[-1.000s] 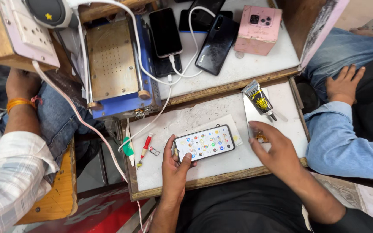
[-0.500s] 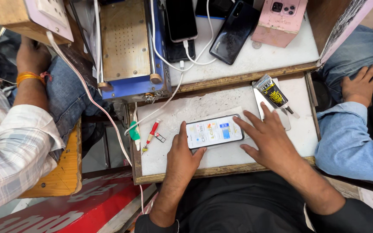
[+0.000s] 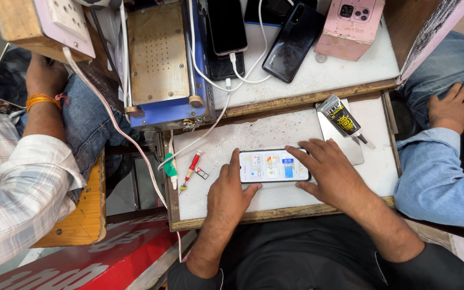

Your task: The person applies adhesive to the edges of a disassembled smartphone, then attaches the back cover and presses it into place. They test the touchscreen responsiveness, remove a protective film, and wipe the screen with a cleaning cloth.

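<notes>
Head view shows me looking down on a white work slab (image 3: 275,201) in a wooden frame, and the lit smartphone (image 3: 274,166) lying flat near its middle is my landmark. Its long axis runs left to right across the slab, screen up.

My left hand (image 3: 231,194) sits at the phone's left end, fingers loosely spread, one fingertip resting on the short edge and the thumb pointing along the near long edge. My right hand (image 3: 333,174) lies over the phone's right end, fingers (image 3: 299,151) fanned wide, touching the far long edge and the right corner. Neither hand pinches or lifts it; both only press and steady it flat. Both touch the phone.

Left of the phone, apart from it, lie a red screwdriver (image 3: 192,166) and a green-capped tool (image 3: 170,166). Beyond the phone's right end, a black-and-yellow glue tube (image 3: 341,119) lies on a grey plate (image 3: 333,131), nozzle pointing away to the right.
</notes>
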